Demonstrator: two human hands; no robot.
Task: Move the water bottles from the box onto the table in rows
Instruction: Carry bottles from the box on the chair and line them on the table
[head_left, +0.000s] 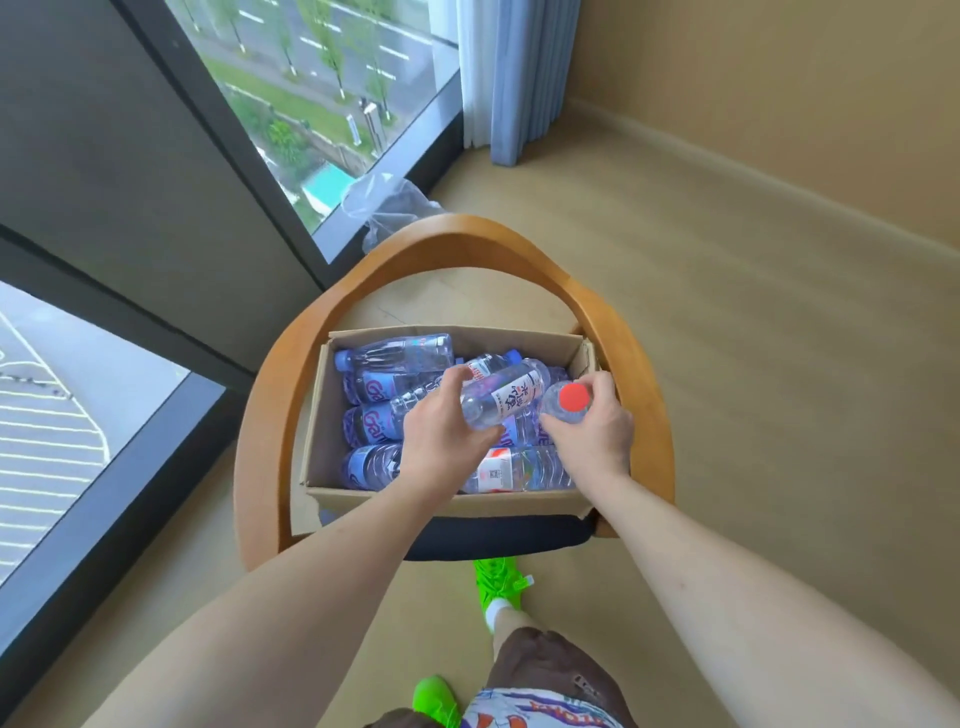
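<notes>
The left hand grips a white-label bottle round its middle, and the right hand holds a red-cap bottle near the top. Both are over the box on a chair. They look full, heavy, smooth and maybe slippery, so the middle seems safest.

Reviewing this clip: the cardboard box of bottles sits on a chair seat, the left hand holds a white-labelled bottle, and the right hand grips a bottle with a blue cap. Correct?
Not quite. In the head view the right hand grips a bottle with a red cap, not blue. The rest stands: the box sits on the chair, and the left hand holds the white-labelled bottle.
</notes>
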